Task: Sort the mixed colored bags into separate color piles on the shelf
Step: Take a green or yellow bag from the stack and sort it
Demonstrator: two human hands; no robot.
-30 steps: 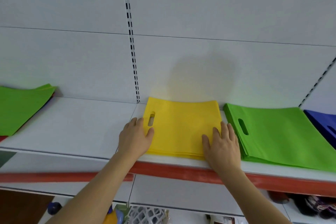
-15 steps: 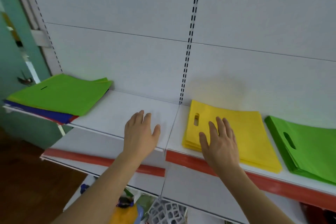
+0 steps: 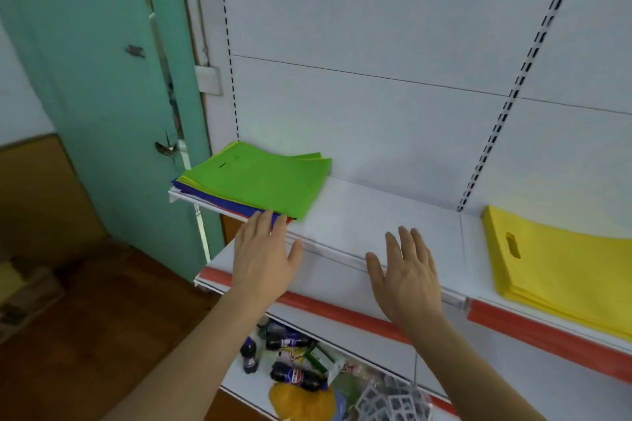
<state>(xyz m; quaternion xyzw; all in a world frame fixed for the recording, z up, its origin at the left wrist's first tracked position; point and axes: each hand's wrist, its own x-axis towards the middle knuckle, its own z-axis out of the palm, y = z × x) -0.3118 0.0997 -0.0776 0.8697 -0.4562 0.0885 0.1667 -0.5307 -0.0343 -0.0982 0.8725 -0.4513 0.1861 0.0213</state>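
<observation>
Head view: a person's two bare hands reach toward a white shelf [image 3: 369,215] edged with a red strip. The left hand [image 3: 263,256], fingers straight and spread wide, holds nothing; its fingertips sit at the near edge of the mixed pile of bags [image 3: 253,181], though whether they touch it cannot be told. That pile lies at the shelf's far left end, at 10 o'clock from the hand, a green bag [image 3: 260,178] on top with blue and red edges showing beneath. The right hand [image 3: 407,277], likewise flat, open and empty, hovers over the shelf's front rail at centre. The yellow pile [image 3: 561,270] rests on the shelf at 3 o'clock from the right hand, well apart from it. Dark soda bottles [image 3: 294,376] lie on a lower shelf at 6 o'clock. A teal door [image 3: 102,79] stands at 9 o'clock.
</observation>
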